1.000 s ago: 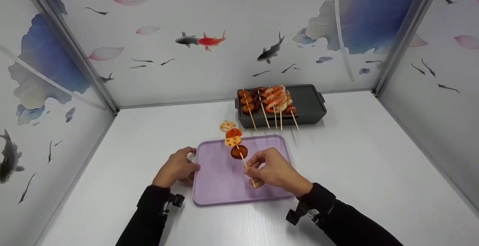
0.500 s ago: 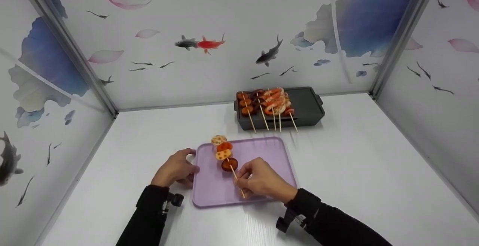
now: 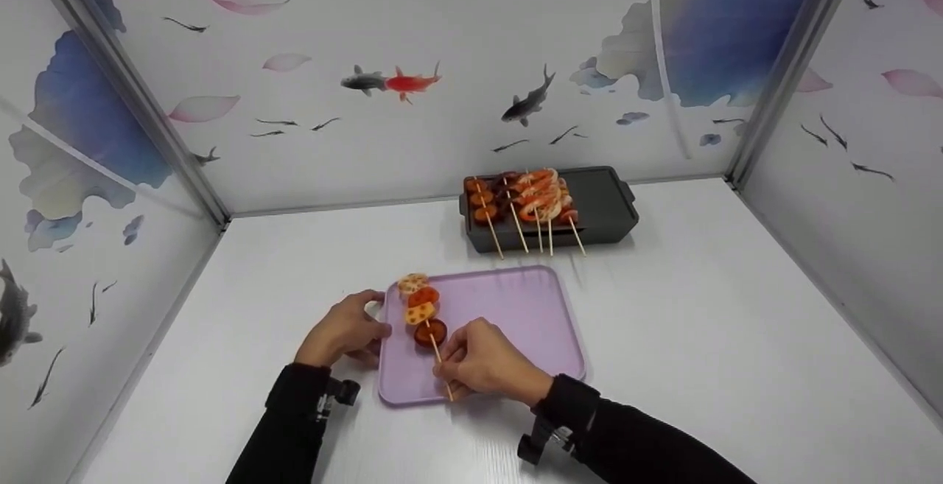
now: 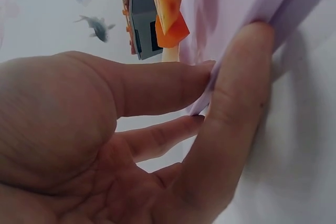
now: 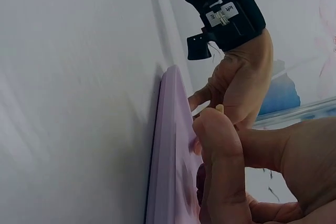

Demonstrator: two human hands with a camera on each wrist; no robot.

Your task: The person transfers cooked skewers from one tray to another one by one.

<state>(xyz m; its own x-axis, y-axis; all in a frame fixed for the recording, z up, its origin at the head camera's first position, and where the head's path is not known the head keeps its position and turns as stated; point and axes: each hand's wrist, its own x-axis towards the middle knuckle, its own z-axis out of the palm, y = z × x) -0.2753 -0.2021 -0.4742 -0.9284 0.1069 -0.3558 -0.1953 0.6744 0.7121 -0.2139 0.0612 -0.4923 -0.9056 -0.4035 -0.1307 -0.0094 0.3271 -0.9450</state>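
Observation:
My right hand [image 3: 482,365] pinches the lower stick of a food skewer [image 3: 421,314] between thumb and fingers. A holed pale slice, an orange piece, a yellow holed piece and a dark brown round are threaded on it. This skewer lies over the left part of a lilac tray [image 3: 508,307], its tip towards the far left corner; whether it touches the tray is unclear. My left hand [image 3: 342,331] holds the tray's left edge. In the left wrist view, thumb and fingertips meet at the tray rim [image 4: 236,38]. The right wrist view shows the stick's end [image 5: 220,108] poking out past my fingers.
A dark grey grill [image 3: 600,204] stands behind the tray against the back wall. Several skewers, some with shrimp [image 3: 540,193], lie across its left and middle, sticks overhanging the front. The white table [image 3: 685,307] is enclosed by printed panels at the back and both sides.
My right hand has carried the skewer left and towards me, from above the tray's middle and far edge to its left side. The left hand stays at the tray's edge.

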